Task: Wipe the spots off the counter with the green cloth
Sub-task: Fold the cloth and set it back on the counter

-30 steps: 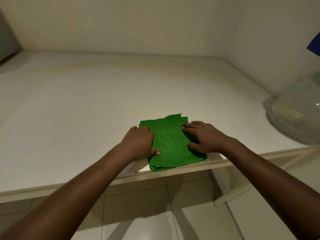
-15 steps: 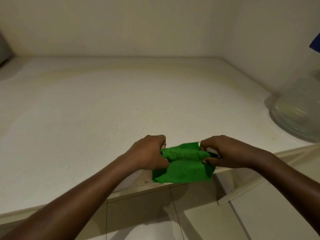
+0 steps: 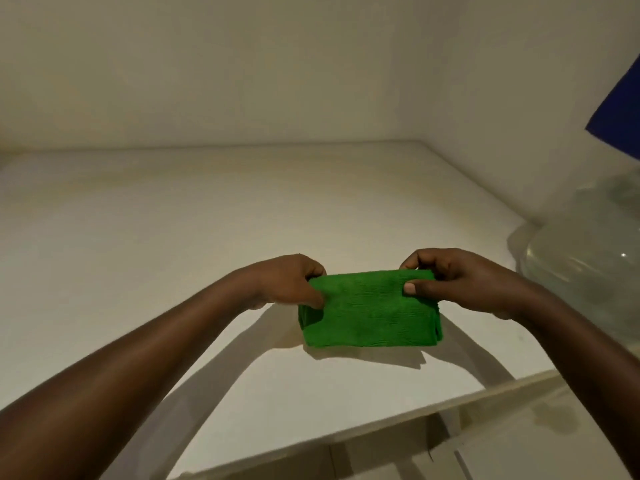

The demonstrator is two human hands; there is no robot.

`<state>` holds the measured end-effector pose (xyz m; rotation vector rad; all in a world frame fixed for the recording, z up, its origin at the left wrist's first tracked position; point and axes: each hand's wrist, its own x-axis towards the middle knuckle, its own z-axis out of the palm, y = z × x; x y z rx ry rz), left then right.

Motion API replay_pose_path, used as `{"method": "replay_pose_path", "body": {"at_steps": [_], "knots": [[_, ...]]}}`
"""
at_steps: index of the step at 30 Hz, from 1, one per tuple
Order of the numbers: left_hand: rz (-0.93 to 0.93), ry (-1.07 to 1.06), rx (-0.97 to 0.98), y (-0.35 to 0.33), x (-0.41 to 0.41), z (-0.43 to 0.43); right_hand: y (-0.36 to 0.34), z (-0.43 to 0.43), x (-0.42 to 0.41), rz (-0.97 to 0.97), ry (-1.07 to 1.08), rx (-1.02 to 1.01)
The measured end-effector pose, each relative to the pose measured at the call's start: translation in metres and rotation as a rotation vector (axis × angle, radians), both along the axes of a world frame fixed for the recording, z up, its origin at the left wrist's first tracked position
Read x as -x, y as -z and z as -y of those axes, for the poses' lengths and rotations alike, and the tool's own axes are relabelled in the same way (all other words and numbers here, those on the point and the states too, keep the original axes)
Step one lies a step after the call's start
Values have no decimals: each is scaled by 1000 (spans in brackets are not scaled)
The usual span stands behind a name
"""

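**Folded green cloth held up by both hands**

The left hand (image 3: 289, 284) and the right hand (image 3: 457, 280) each pinch one upper corner of the green cloth (image 3: 369, 311), thumb in front and fingers behind. The cloth is folded into a thick rectangle and hangs down from the two grips, above the white counter (image 3: 173, 244), where its shadow falls just below it. To the right of the right-hand grip stands a clear plastic container (image 3: 588, 271).

Setting: plain domestic utility corner.
Evidence: bare white desk (image 3: 173, 254) set into painted walls (image 3: 242, 64); large clear water bottle (image 3: 588, 271); tiled floor (image 3: 381, 459) below.
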<state>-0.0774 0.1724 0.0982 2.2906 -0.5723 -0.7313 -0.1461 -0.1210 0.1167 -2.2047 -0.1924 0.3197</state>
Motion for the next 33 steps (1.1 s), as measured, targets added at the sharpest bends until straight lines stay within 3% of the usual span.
{"method": "replay_pose_path", "body": {"at_steps": [3, 7, 12, 13, 15, 20, 25, 33], "knots": [[102, 24, -108, 2, -38, 47, 4, 33, -27, -53, 64, -30], [267, 53, -182, -2, -89, 113, 0, 72, -61, 4, 229, 91], [682, -31, -91, -18, -142, 181, -7, 97, -86, 564, 488, 508], [760, -43, -93, -19, -149, 190, -5, 97, -88, 637, 491, 565], [861, -44, -167, -10, -157, 202, 9, 91, -89, 603, 398, 666], [754, 110, -285, 45, -147, 213, 67, 88, -85, 311, 239, 791], [698, 282, -371, 86, -134, 232, 99, 91, -92, 259, 223, 779], [633, 212, -368, 83, -135, 235, 95, 87, -101, 233, 256, 768]]}}
